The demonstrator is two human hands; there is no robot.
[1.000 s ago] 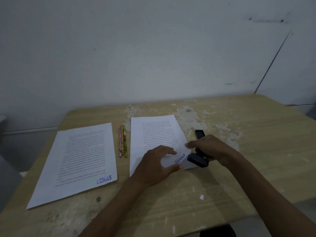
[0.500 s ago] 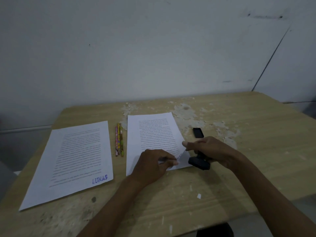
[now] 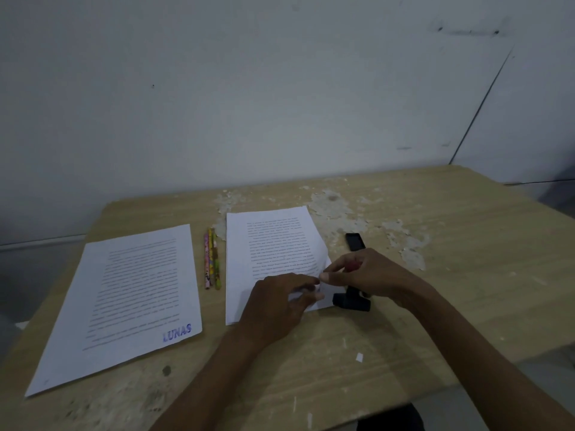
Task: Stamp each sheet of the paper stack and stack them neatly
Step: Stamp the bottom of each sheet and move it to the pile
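Head view, a person seated at a worn wooden table (image 3: 404, 337). The step in hand appears to be the lifting of a freshly stamped top sheet (image 3: 273, 244) off the paper stack (image 3: 236, 306) at the middle of the table. The left hand (image 3: 273, 306) rests on the near right corner of the stack, fingers curled onto the paper; its grip seems to pinch the sheet's corner, though the fingertips are partly hidden. The right hand (image 3: 370, 275) pinches the raised right edge of the same sheet between thumb and forefinger, and the edge curls up there. The stamp (image 3: 351, 301) sits partly under that hand with its black base on the table, just beside the stack's corner; whether the remaining fingers hold its handle cannot be told. The mark on the top sheet is covered by the hands.

The next move likely calls for separating this one sheet cleanly from those beneath, carrying it leftward over the pencils (image 3: 211, 256), and laying it square on the stamped sheet (image 3: 124, 300) at the left, which bears a blue "LUNAS" mark (image 3: 177, 332) at its near right corner.

Count: two piles of paper, well apart; the number of sheets in either cannot be told. One stamp. One small black object (image 3: 355, 242), possibly the stamp's cap, beyond the right hand. Pencils between the piles: apparently three, lying side by side.
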